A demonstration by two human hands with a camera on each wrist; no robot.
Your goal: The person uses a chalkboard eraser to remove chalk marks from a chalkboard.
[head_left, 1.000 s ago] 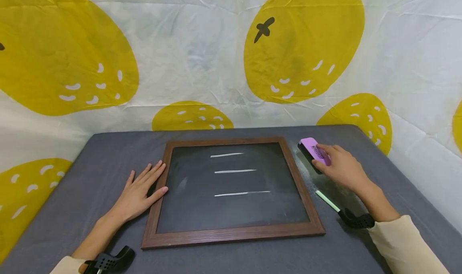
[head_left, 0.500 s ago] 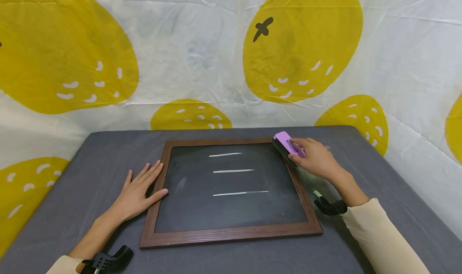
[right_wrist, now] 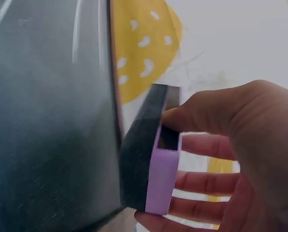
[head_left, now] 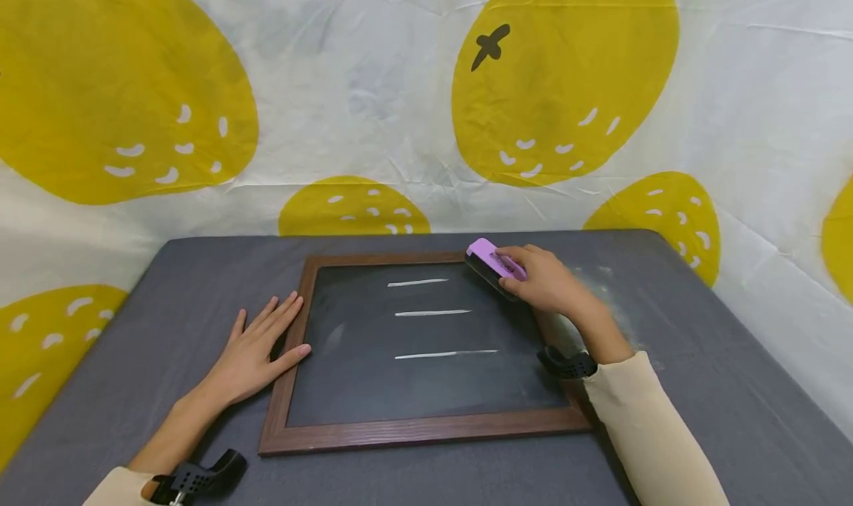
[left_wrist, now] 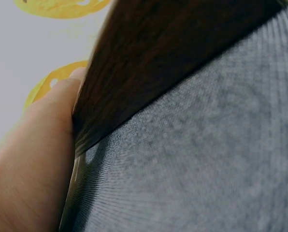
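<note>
A small blackboard (head_left: 373,387) in a brown wooden frame (head_left: 426,430) lies on the grey-covered table, with three white chalk lines (head_left: 433,313) across it. My right hand (head_left: 549,282) grips a purple eraser (head_left: 489,256) with a dark felt underside, held tilted above the board's upper right part. In the right wrist view, thumb and fingers pinch the eraser (right_wrist: 163,181) from both sides, its felt toward the board. My left hand (head_left: 249,358) lies with spread, straight fingers on the left side of the frame. The left wrist view shows part of this hand (left_wrist: 33,159) against the frame's edge (left_wrist: 134,63).
Chalk dust (head_left: 609,298) marks the table cloth (head_left: 693,343) right of the board. A white curtain (head_left: 373,106) with yellow fruit prints hangs behind the table. Black wrist straps (head_left: 566,363) sit at both sleeves. The chalk stick seen earlier is hidden behind the right arm.
My right hand has carried the eraser leftward from beside the board, across the right side of the frame, to above the board. The left hand stays put. The chalk lines look the same.
</note>
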